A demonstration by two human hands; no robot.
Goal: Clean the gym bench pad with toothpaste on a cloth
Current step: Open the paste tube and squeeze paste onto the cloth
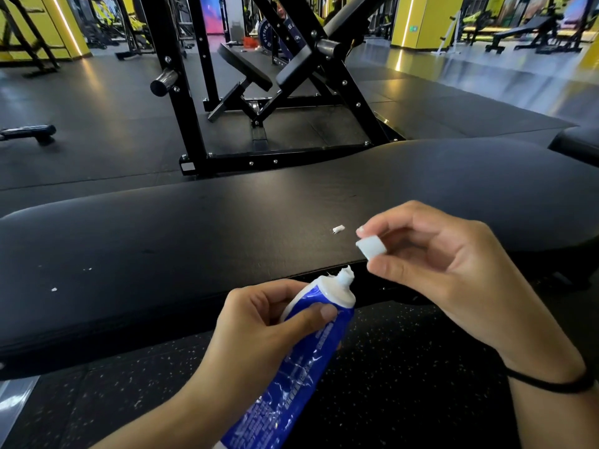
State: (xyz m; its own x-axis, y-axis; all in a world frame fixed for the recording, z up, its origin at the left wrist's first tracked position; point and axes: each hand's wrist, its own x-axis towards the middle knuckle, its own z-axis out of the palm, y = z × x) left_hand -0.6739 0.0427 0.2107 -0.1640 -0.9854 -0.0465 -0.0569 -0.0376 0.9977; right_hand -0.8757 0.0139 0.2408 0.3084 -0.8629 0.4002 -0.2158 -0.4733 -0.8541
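A long black bench pad (194,241) lies across the view in front of me. My left hand (259,328) grips a blue and white toothpaste tube (291,374) near its neck, nozzle up and uncapped, with white paste at the tip. My right hand (453,273) pinches the small white cap (371,247) between thumb and forefinger, just above and right of the nozzle. A small dab of white toothpaste (338,229) sits on the pad near the cap. No cloth is in view.
A black steel rack machine (259,92) with angled pads stands on the dark floor behind the bench. A second black pad (577,140) shows at the right edge. White specks (54,289) dot the pad's left part. Speckled rubber floor lies under my hands.
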